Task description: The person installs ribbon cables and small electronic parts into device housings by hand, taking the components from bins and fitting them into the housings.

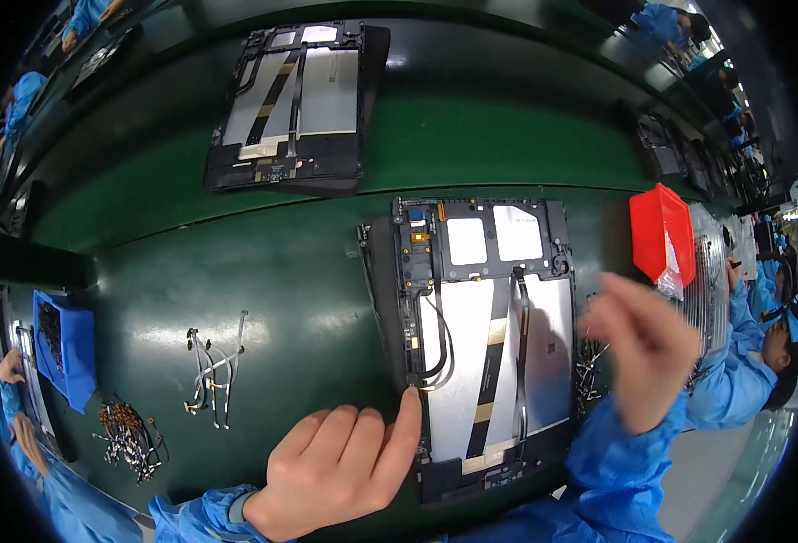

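Nearest, the left hand [340,466]: index finger out, the other fingers curled, thumb hidden, so no telling whether they grip anything. That fingertip meets the left edge of the opened tablet [544,362], at the near end of the curved black cable [445,335]. The tablet lies to its right, long axis near to far; left is the closer hand. Right hand [648,348] now, blurred above the right edge: fingertips together or apart? Can't tell! It partly hides loose small cables [588,373]. Farther right, a red bin [661,235]; far left, a second opened tablet [335,81].
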A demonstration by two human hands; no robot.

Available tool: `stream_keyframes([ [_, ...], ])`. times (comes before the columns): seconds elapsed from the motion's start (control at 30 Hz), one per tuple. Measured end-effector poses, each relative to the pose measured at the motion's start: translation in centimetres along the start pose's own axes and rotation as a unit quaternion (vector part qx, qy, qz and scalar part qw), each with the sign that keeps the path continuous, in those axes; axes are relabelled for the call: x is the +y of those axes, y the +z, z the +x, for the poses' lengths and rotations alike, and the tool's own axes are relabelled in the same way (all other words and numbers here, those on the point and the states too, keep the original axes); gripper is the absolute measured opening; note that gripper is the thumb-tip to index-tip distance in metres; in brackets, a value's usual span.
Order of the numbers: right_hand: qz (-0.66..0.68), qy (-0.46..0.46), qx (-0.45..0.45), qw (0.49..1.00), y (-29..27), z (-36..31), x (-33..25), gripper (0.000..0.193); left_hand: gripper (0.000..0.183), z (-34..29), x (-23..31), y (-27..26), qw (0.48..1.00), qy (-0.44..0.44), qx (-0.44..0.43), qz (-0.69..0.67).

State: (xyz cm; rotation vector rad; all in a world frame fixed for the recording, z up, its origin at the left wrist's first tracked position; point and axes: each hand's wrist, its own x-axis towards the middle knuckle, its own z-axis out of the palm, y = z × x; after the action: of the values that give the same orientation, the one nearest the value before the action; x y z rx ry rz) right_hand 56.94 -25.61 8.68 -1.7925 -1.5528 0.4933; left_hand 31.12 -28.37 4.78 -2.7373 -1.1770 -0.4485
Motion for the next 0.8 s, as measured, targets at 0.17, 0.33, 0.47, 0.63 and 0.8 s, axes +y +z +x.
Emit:
stream_keyframes([
  [0.17, -0.311, -0.172, 0.093, 0.93, -4.1, 2.8, 2.5, 0.026, 0.023, 0.0, 2.0, -0.5, 0.992, 0.049, 0.076, -0.088],
  [0.33, -0.053, -0.252, -0.099, 0.961, 1.8, 3.1, -1.2, 0.024, 0.009, 1.3, 2.6, 0.7, 0.988, 0.046, 0.089, -0.114],
  [0.47, 0.044, -0.266, -0.15, 0.951, 5.2, 3.8, -0.5, 0.023, 0.019, 2.4, 4.6, 0.4, 0.98, -0.091, 0.058, -0.165],
  [0.63, 0.07, -0.215, -0.179, 0.958, 5.9, 3.6, -0.2, 0.019, 0.02, 2.9, 5.3, 0.8, 0.963, -0.181, 0.043, -0.196],
  [0.8, 0.083, -0.191, -0.185, 0.96, 6.3, 3.8, -0.1, 0.018, 0.016, 3.4, 5.4, 1.1, 0.972, -0.182, 0.022, -0.149],
])
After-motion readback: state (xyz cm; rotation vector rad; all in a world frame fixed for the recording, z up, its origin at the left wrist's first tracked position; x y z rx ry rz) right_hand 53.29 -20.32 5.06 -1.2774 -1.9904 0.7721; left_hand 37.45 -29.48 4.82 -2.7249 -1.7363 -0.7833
